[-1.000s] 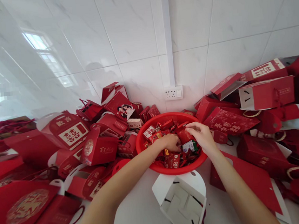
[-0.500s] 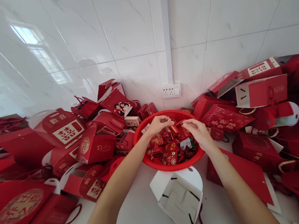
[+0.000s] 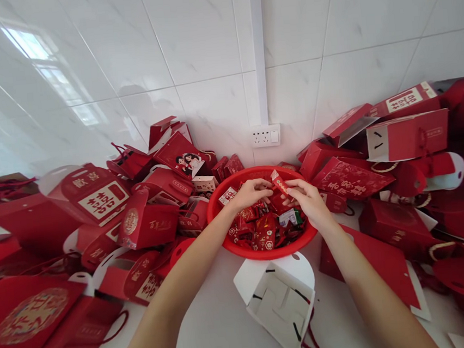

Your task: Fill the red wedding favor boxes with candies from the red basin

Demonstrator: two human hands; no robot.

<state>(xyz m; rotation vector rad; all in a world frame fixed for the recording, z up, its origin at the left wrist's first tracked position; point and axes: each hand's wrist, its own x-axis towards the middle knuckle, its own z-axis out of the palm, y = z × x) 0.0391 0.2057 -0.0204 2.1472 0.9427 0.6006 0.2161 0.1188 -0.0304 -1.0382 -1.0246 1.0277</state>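
Note:
A red plastic basket [image 3: 269, 254] full of small red-wrapped sweets [image 3: 264, 231] stands by the wall. My right hand [image 3: 309, 202] is over its right side, fingers closed on a red stick-shaped candy packet [image 3: 279, 182] that tilts up to the left. Over the basket's middle is my left hand [image 3: 252, 194], its fingers loosely curved and apart, with nothing visible in them. In front of the basket sits an open box [image 3: 283, 306], white inside, with a dark red cord handle at its lower right.
Red gift boxes [image 3: 103, 203] with gold and white prints pile up on the left. More red boxes [image 3: 406, 135] are heaped on the right, some with rope handles. A wall socket [image 3: 265, 136] is behind the basket on the tiled wall [image 3: 205, 29].
The candy packet now shows upright in my right hand, clear of the other sweets. My left fingers have loosened from their pinch. The view has shifted slightly.

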